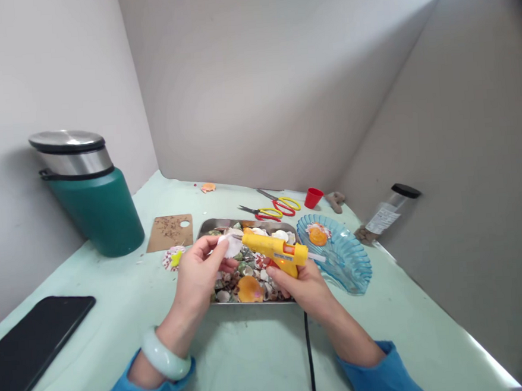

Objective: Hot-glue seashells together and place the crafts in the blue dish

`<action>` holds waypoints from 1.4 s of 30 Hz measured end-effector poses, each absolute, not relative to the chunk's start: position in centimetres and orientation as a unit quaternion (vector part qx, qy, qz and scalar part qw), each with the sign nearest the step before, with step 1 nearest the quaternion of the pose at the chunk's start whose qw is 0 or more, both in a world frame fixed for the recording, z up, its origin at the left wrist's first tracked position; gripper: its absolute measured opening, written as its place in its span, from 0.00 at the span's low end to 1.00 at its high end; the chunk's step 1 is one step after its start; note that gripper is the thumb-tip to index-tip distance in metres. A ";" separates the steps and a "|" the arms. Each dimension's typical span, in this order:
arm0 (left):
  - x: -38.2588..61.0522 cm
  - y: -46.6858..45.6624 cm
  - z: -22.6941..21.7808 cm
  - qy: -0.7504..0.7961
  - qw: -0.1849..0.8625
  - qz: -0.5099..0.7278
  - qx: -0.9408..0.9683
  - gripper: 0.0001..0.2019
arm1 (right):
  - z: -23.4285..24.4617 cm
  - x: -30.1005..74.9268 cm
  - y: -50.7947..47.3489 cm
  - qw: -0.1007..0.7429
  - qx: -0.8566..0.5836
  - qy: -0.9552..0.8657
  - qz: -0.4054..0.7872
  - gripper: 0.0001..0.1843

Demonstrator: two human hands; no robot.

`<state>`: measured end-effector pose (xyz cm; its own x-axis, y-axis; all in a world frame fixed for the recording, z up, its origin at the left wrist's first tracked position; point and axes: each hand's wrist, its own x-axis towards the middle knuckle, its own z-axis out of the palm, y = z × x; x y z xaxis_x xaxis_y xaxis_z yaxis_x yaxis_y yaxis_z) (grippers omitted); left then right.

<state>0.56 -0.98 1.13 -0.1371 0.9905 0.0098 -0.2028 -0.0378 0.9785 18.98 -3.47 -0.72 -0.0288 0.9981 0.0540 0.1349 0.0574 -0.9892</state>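
Note:
Between the fingertips of my left hand [203,265] is a white seashell [231,245], held above the tray. My right hand [305,282] grips a yellow hot glue gun [269,247] by its handle, and a glue stick [316,257] sticks out of its back end. The gun's nozzle points left and meets or nearly meets the shell; I cannot tell whether they touch. Below both hands lies a metal tray [255,304] full of small shells, with an orange shell [250,289] near its front edge. My hands cover part of the tray.
Left are a green bottle [96,207], a phone [34,348], a brown board [169,232] and a decorated shell piece [174,259]. Behind the tray lie two pairs of scissors [266,213] and a red cup [313,198]. A blue dish [348,261] and clear jar [385,215] stand right. A black cord [310,359] runs forward.

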 end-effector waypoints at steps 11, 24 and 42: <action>-0.3 -0.4 1.1 0.402 0.609 0.593 0.339 0.13 | -0.2 19.1 -3.5 0.464 -0.496 -0.537 0.500 0.17; -0.4 -0.4 1.2 0.378 0.626 0.605 0.315 0.11 | 0.0 19.9 -3.1 0.468 -0.528 -0.572 0.418 0.16; -0.8 -0.3 1.1 0.337 0.629 0.645 0.275 0.12 | 4.6 19.0 -0.7 0.002 -0.559 -0.827 -0.056 0.12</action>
<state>-0.76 -0.27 1.12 -0.0586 0.9959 -0.0693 -0.6258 0.0174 0.7798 19.02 -0.75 4.58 -0.3753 0.9246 0.0648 0.9250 0.3691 0.0902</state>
